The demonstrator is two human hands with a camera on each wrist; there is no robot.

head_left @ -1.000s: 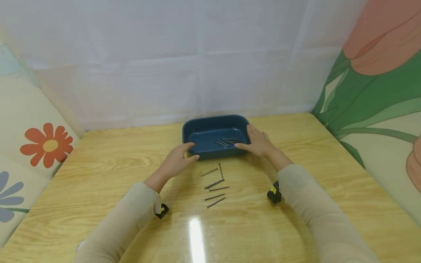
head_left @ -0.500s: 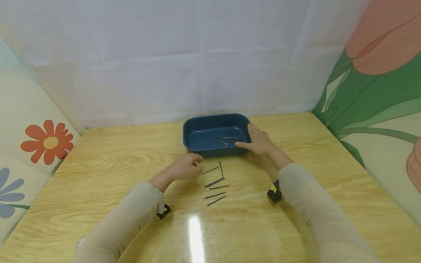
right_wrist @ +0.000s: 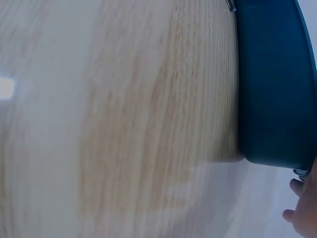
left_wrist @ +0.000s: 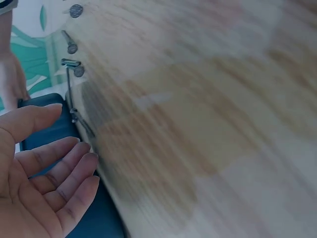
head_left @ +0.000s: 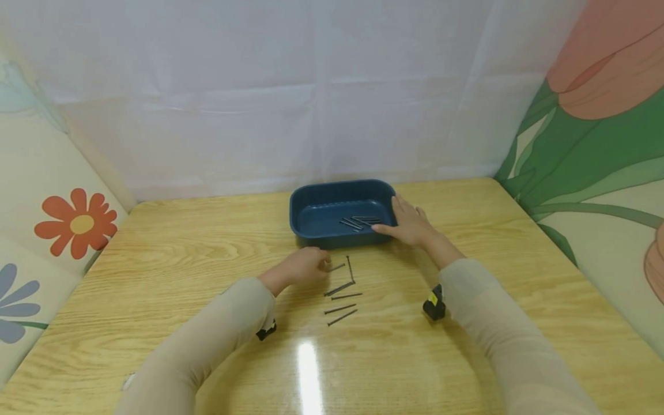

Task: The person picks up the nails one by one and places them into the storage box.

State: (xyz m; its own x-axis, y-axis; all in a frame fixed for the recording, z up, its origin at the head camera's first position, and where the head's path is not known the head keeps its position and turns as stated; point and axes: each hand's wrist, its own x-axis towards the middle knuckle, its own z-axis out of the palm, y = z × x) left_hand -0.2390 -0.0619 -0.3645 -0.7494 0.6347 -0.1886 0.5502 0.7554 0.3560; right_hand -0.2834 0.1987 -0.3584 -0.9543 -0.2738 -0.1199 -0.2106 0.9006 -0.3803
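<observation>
In the head view a dark blue rectangular plastic tub (head_left: 332, 237) stands near the back of the table, with several nails (head_left: 358, 222) lying at its inner right. My right hand (head_left: 410, 226) holds the tub's right end, thumb over the front rim and fingers along the outer side. Just in front of the tub, my left hand (head_left: 307, 265) hovers low beside a loose nail (head_left: 337, 267). From the left wrist, that hand's fingers (left_wrist: 74, 173) look loosely bent, the thumb apart, with nothing between them. Several more nails (head_left: 346, 295) lie on the table in a loose column.
The wooden table (head_left: 207, 242) meets a white cloth backdrop (head_left: 233, 115) behind the tub. Painted flower panels (head_left: 78, 225) flank both sides. Small black devices (head_left: 433, 302) hang under both wrists. A bright light reflection (head_left: 309, 369) lies near the front.
My left hand has left the tub's front left corner and moved right and toward me to the nearest loose nail. My right hand stays at the tub.
</observation>
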